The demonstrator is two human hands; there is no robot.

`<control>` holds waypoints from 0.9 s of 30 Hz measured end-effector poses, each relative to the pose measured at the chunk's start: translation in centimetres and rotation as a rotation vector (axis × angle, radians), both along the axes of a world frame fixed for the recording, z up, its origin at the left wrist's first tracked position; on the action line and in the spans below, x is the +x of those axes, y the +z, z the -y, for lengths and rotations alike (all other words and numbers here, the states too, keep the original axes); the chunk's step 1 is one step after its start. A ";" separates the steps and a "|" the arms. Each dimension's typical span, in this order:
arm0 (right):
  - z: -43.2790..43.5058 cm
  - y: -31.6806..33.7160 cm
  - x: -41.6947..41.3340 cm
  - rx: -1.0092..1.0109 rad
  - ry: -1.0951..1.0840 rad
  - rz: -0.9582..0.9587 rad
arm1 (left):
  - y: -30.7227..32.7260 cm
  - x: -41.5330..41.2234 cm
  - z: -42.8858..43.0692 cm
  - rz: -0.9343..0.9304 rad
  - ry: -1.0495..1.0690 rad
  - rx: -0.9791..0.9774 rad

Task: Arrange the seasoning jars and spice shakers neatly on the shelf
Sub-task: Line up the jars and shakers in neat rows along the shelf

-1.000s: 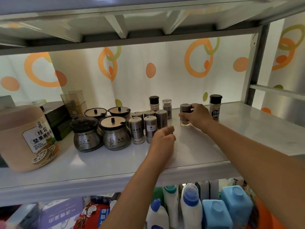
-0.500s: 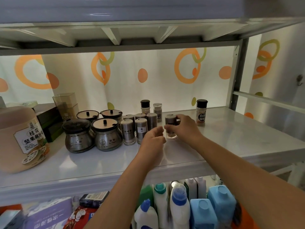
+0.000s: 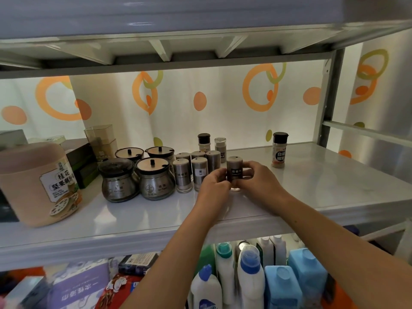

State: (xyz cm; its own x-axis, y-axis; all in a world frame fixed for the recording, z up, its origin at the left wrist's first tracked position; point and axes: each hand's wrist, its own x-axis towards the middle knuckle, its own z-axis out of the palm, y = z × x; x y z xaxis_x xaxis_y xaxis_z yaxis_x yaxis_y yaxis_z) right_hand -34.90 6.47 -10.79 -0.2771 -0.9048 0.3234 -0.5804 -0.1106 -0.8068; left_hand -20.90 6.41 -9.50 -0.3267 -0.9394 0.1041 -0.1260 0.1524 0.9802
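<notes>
shaker (image 3: 234, 169) being gripped round its steel middle by left hand (image 3: 214, 182) and right hand (image 3: 258, 181) | being stood on shelf (image 3: 312, 186) just right of front row (image 3: 200, 175) | prob light, stiff, slick sleeve, glass base breakable, so mid-body's being favoured tbh

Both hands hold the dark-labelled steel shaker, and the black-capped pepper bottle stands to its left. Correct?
No: the head view shows the black-capped pepper bottle to the right of the dark-labelled steel shaker, held by the left hand and right hand.
</notes>
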 end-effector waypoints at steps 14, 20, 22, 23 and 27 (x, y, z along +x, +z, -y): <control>1.3 -0.3 2.0 0.010 0.013 -0.015 | -1.2 2.2 -0.8 -0.040 0.171 0.019; 1.1 0.0 1.5 -0.001 -0.008 0.100 | -1.3 2.1 -0.7 -0.050 0.194 -0.007; 1.1 0.0 1.7 0.006 0.001 0.073 | -1.4 2.1 -0.6 -0.041 0.198 -0.011; 1.1 0.0 1.8 0.007 0.002 0.059 | -1.4 2.1 -0.6 -0.039 0.197 -0.009; 1.2 -0.1 1.8 0.008 -0.007 0.038 | -1.4 2.1 -0.4 -0.044 0.201 0.003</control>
State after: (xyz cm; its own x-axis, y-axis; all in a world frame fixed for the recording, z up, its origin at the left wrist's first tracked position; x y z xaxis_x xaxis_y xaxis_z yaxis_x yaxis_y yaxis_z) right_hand -33.06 5.27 -10.92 -0.2951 -0.9053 0.3055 -0.5500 -0.1005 -0.8291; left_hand -18.81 6.84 -10.92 -0.1279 -0.9855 0.1111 -0.1106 0.1255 0.9859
